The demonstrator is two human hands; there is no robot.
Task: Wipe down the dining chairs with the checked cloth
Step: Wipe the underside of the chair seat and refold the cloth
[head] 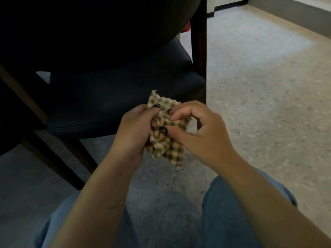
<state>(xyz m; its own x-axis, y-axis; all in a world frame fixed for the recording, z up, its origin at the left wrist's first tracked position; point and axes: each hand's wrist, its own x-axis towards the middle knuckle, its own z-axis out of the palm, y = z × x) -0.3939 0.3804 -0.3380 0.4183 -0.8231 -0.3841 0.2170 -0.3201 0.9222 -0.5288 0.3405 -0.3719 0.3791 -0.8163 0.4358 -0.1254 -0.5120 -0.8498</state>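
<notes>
Cloth: the checked cloth (pixel 167 127) is held bunched and folded between both hands, clear of the floor and of the chair, its loose corners hanging below the grip.
Left grip: the left hand (pixel 135 127) is closed round the cloth's left side, the thumb laid over the fabric and the fingers wrapped behind it; the bundle appears to be steadied from this side.
Right grip: the right hand (pixel 198 129) is closed on the cloth by a pinch, thumb and curled fingertips nipping a fold at the bundle's right edge.
Reason for the hold: the cloth is judged to be under refolding or turning, so that a usable face is presented before wiping; a two-handed hold suits this, since one side is anchored while the other is drawn.
Chair: the dining chair (pixel 114 97), dark and padded with dark wooden legs, stands just beyond and to the left of the grip; its seat edge is near the cloth but is not touched by it.
Task stage: no wiping contact is being made now; how much of the chair has been cleaned cannot be told.
Containers: none are seen, so no bucket, basin or bottle can be described.
Floor: a speckled floor (pixel 259 90) lies beneath and to the right of the grip.
Legs: blue trousers (pixel 232 212) are seen below the grip, nearer the camera.
</notes>
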